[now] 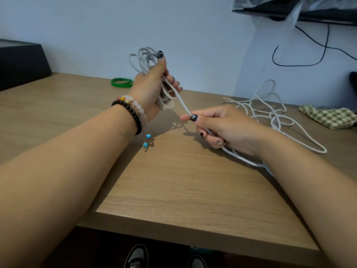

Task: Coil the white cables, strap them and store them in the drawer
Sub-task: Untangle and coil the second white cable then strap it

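Note:
My left hand (154,88) is raised above the wooden table (173,180) and grips a bundle of coiled white cable (144,59), whose loops stick out above and below the fist. From that bundle a taut strand (181,102) runs down to my right hand (222,126), which pinches it between thumb and forefinger with the other fingers curled round it. Behind my right hand the loose white cable (274,117) lies in tangled loops on the table. No drawer is in view.
Green bands (122,82) lie on the table near the wall behind my left hand. A checked cloth (328,117) sits at the right edge. A black box (21,62) stands at far left. A black wire (301,64) hangs on the wall.

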Demonstrator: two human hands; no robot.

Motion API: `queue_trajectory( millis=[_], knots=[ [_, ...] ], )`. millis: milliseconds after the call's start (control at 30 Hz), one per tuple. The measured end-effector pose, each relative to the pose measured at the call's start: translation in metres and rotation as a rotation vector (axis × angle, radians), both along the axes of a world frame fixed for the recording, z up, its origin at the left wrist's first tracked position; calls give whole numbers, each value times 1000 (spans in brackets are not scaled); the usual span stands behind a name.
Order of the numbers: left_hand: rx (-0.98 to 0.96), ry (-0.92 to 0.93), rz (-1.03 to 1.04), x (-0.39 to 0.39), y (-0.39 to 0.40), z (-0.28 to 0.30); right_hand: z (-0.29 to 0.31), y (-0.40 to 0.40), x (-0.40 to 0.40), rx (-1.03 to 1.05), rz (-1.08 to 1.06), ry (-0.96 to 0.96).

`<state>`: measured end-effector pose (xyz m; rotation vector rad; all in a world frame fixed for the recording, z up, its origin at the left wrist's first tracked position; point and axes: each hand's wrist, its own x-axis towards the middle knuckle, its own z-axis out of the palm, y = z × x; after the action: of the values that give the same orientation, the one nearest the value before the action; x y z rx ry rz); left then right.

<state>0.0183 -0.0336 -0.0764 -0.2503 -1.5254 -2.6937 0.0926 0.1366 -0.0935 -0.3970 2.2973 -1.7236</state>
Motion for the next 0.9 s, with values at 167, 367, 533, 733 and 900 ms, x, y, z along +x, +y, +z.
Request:
queue_trajectory(
  millis=[167, 367, 533, 733, 900],
  knots=[
    [264, -84, -111, -2, -8, 7, 5, 1, 4, -17, 129, -106],
    [388, -108, -319, -3, -16, 9, 9, 1, 7, 137, 96, -117],
    [26, -29, -450, 8, -9, 6, 11, 0, 8, 268, -133, 24],
    [-472, 134, -100, 8, 5, -7, 10, 0, 5, 279, -349, 269],
    [-519, 166, -98, 12, 9, -10, 10, -3, 5, 238, -398, 323]
  ],
)
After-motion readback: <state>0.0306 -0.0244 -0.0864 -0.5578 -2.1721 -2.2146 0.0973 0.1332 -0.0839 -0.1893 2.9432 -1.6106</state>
